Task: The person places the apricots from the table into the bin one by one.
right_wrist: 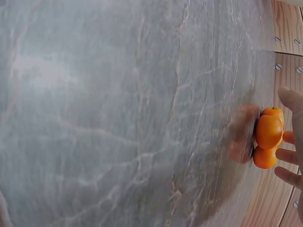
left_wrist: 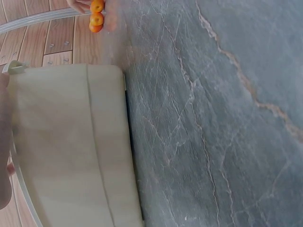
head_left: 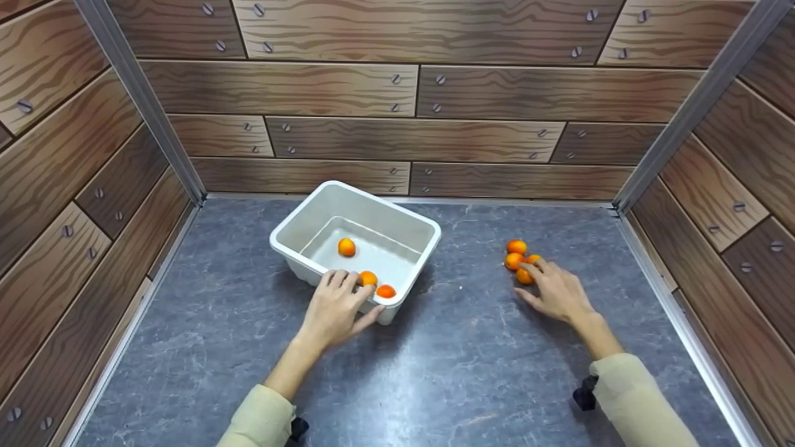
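Observation:
My left hand (head_left: 335,307) lies over the near rim of a pale grey plastic bin (head_left: 428,245), fingers bent loosely over the edge and thumb stretched along its outside. Inside are three small orange citrus fruits; one (head_left: 346,247) sits toward the back, another (head_left: 367,279) right by my fingertips, and a redder one (head_left: 386,291) in the near corner. My right hand (head_left: 559,292) reaches over a cluster of several like fruits (head_left: 515,261) on the surface. Its fingers are spread, the fingertips right at the nearest fruit (right_wrist: 269,132), the thumb held apart.
The grey marbled surface (head_left: 459,366) is bounded by wood-patterned panels at the back (head_left: 484,139), left (head_left: 99,186) and right (head_left: 726,192). Metal strips (head_left: 677,323) run along the edges. The bin stands turned at an angle, left of the cluster.

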`<act>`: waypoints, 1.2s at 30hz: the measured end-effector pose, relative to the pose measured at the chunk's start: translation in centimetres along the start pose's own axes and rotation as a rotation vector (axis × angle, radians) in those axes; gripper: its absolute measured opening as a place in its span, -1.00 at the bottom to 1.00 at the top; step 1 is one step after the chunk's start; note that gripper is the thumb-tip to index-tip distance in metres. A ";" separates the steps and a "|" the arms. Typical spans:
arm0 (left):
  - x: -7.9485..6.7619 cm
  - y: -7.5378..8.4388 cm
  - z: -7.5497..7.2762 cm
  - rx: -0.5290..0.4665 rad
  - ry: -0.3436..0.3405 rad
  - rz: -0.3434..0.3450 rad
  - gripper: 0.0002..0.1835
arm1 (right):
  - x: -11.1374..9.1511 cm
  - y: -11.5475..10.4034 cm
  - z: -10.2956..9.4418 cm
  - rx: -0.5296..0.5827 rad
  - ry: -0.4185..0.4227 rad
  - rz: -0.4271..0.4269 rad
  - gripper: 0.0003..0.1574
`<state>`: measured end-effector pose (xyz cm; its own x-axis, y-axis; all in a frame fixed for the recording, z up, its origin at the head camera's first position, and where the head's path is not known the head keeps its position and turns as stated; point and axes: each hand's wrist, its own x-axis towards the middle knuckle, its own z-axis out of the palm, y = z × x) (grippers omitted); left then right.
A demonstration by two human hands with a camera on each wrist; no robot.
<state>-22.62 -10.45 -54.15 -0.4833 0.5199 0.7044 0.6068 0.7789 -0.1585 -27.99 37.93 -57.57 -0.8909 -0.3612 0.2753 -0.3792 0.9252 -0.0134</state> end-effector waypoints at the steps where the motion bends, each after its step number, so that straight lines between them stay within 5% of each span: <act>1: 0.0 0.0 0.0 -0.002 0.002 -0.002 -0.59 | 0.0 -0.1 0.0 0.000 -0.005 0.001 -0.27; 36: 0.0 0.1 0.0 -0.015 -0.011 -0.010 -0.59 | 0.1 -0.1 0.5 0.118 -0.052 0.044 -0.49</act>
<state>-22.57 -10.42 -54.12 -0.4959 0.5160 0.6985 0.6113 0.7787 -0.1412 -28.14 37.79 -58.02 -0.9180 -0.3291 0.2215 -0.3636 0.9213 -0.1382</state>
